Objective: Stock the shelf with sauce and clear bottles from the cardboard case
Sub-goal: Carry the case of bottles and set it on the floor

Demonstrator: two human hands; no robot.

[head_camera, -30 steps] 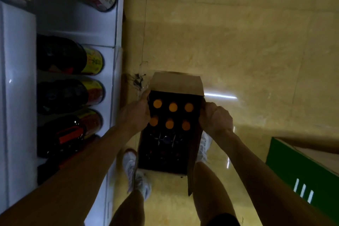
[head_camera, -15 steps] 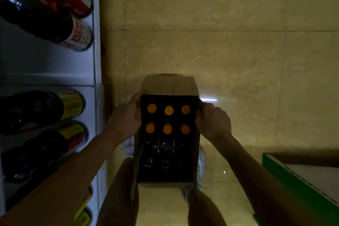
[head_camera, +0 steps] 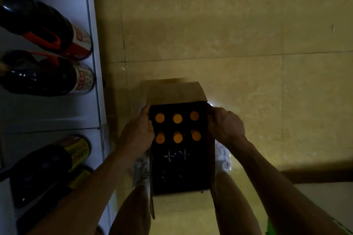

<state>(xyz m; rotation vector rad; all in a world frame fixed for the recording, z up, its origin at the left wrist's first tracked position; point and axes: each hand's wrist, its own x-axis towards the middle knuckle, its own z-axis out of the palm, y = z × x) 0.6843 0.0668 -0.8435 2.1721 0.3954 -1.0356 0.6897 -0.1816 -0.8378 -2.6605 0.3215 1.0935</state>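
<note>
Case (head_camera: pixel 173 91) hardly shifted, gripped by left hand (head_camera: pixel 137 133), right hand (head_camera: pixel 225 126), six orange-capped bottles (head_camera: pixel 177 118) inside

- Floor (head_camera: pixel 229 25): glossy yellow-beige tiles, thin dark grout lines, dim light.
- Glare spot (head_camera: pixel 211 104): small, bright, on the tile at mid-frame.
- White shoes (head_camera: pixel 222 158): one pair, standing on the floor.
- Green-edged object (head_camera: pixel 271 228): lower right corner, cut off by the frame; identity cannot be told.

I see the white shelf (head_camera: pixel 57 112) carrying dark sauce bottles (head_camera: pixel 47 76) (red and yellow labels), beside the tiled floor (head_camera: pixel 229 44).
</note>
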